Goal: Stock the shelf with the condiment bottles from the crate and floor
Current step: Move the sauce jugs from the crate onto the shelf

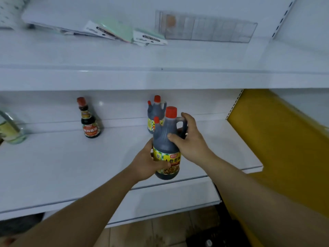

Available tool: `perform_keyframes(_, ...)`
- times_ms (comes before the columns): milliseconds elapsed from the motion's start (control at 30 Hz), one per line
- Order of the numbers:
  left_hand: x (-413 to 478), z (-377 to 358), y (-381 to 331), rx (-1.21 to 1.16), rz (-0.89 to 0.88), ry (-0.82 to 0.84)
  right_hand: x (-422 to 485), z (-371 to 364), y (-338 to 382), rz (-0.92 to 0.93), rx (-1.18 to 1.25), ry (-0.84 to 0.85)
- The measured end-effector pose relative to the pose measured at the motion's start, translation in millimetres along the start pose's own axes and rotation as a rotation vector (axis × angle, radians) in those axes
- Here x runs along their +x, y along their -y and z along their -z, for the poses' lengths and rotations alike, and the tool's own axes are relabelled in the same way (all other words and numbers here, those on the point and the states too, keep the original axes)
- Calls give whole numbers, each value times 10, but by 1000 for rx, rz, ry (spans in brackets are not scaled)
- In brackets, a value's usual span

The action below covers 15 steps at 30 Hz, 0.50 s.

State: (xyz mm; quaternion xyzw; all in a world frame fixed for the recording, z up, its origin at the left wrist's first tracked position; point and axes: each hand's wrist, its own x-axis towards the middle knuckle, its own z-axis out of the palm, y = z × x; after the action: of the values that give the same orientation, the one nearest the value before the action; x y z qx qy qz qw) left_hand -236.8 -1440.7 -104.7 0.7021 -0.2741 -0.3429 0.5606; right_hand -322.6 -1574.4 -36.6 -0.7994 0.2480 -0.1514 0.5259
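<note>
A large dark sauce jug [164,139] with a red cap, a handle and a yellow label is held upright over the white middle shelf [71,166], near its front. My left hand [148,162] grips its lower body at the label. My right hand [189,138] grips its shoulder and handle. A second jug of the same kind [154,111] stands on the shelf right behind it. A smaller dark bottle [89,122] with a red cap stands further left on the same shelf.
A pale clear bottle [10,129] stands at the shelf's far left edge. The upper shelf [160,75] carries flat packaged items [124,32]. A yellow panel [277,139] bounds the right side. A dark crate [219,236] sits on the tiled floor below.
</note>
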Motion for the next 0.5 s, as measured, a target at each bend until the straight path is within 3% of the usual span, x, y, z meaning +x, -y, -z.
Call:
perform_keyframes(267, 902, -314, 480, 43, 35, -67, 754, 68, -774, -8, -103, 32)
perform_keyframes(500, 1568, -594, 684, 96, 45, -155, 1353, 216, -1376, 30, -47, 51)
